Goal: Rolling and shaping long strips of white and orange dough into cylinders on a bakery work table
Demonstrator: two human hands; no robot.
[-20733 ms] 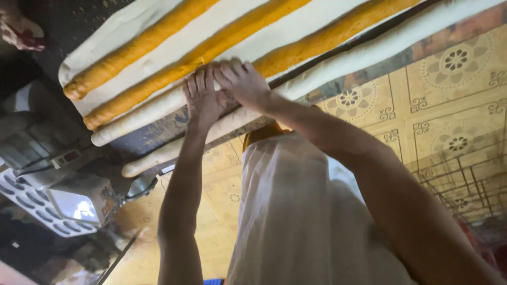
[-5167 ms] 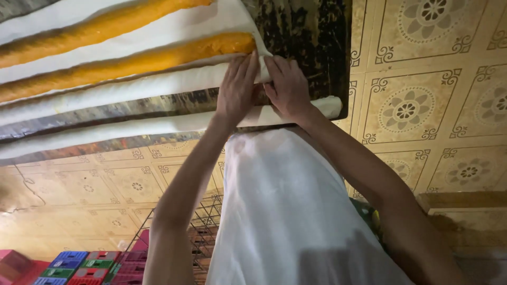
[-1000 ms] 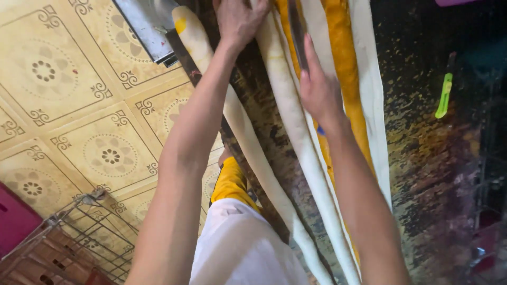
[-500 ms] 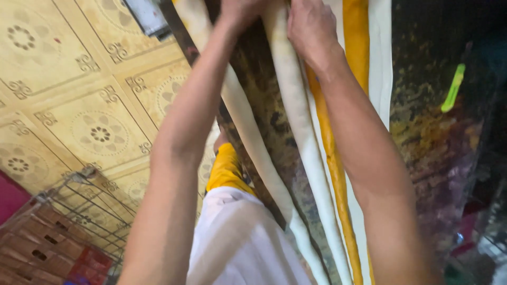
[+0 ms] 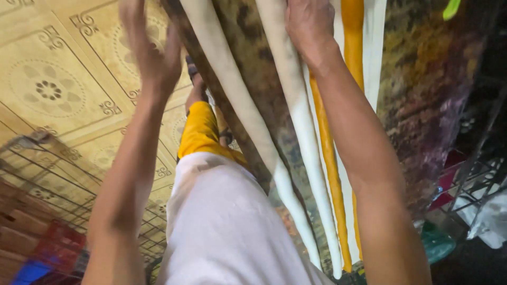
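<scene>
Hands on long dough ropes

The right hand (image 5: 309, 24) is laid flat, fingers loosely together, on a white dough rope (image 5: 298, 132). The left hand (image 5: 150, 50) is held open and blurred beside another white rope (image 5: 232, 100). The ropes are stretched lengthwise along the dark worktable (image 5: 422, 95), with an orange rope (image 5: 330, 158) alongside

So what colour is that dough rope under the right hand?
Off-white dough rope under the right hand, head view.
</scene>
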